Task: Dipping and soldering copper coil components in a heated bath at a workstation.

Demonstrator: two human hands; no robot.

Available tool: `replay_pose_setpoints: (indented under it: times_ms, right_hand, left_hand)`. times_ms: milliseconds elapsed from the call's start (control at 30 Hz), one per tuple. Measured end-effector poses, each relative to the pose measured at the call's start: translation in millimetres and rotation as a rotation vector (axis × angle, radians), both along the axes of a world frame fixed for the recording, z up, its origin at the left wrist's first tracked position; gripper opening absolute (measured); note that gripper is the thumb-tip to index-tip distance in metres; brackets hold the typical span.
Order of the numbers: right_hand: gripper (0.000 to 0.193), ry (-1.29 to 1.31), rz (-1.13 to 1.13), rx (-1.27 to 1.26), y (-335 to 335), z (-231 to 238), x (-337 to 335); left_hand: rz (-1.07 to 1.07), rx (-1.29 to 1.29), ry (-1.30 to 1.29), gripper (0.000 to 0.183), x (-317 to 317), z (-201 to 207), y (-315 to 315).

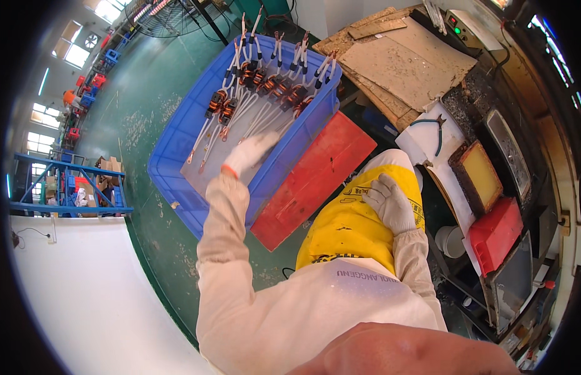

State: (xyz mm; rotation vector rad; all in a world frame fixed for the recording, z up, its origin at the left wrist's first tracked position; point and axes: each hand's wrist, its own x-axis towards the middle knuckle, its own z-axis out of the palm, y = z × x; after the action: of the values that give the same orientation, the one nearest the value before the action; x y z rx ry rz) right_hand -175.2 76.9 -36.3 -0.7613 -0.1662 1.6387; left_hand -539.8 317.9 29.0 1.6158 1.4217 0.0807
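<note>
My left hand (250,153), in a white glove, reaches into a blue plastic bin (178,140) close to its near wall. Motion smears its fingers, so whether they grip a lead cannot be seen. Beyond it, several copper-wound coils (275,85) on black cores lie in a row, with white sleeved leads (256,115) trailing from them. Bare copper ends stick up over the bin's far rim. My right hand (390,203), also gloved, lies open on the yellow apron (340,225) over my lap, holding nothing.
A red board (315,181) lies along the bin's right side. To the right, a workbench carries pliers (439,132), a framed yellowish block (481,175), a red tray (496,234) and a control box (471,30). Brown boards (403,62) lie behind. A blue rack (68,187) stands left.
</note>
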Motion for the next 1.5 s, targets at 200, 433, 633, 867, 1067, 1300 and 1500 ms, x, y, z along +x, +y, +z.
replay_pose_setpoints:
  times_ms: [200,433,633,867,1067,1300,1500]
  right_hand:
    - [0.062,-0.007,-0.006,0.044,-4.2,-2.6,1.7]
    - [0.064,-0.009,-0.01,0.034,-10.0,-0.6,4.7]
    - [0.065,-0.018,0.012,0.019,-5.8,1.8,4.4]
    - [0.063,0.031,0.062,0.069,-3.3,-2.3,6.9]
    - [0.06,0.024,0.058,0.116,-5.2,-5.0,4.1]
    - [0.046,0.084,0.01,0.124,-7.1,-9.1,5.1]
    - [0.046,0.066,0.028,0.11,-7.2,-6.7,3.2]
  left_hand:
    - [-0.021,-0.028,0.123,0.065,49.5,-48.1,93.3]
    - [-0.3,0.142,0.01,0.053,66.6,-157.9,155.0]
    - [-0.525,0.203,0.105,0.059,32.5,-216.1,166.4]
    - [-0.468,0.117,0.121,0.062,39.0,-176.8,146.1]
    - [-0.416,0.128,0.128,0.064,46.3,-158.7,139.5]
    - [-0.213,0.234,0.07,0.067,63.0,-124.3,131.0]
    - [0.264,0.293,-0.114,0.042,74.1,-71.5,101.0]
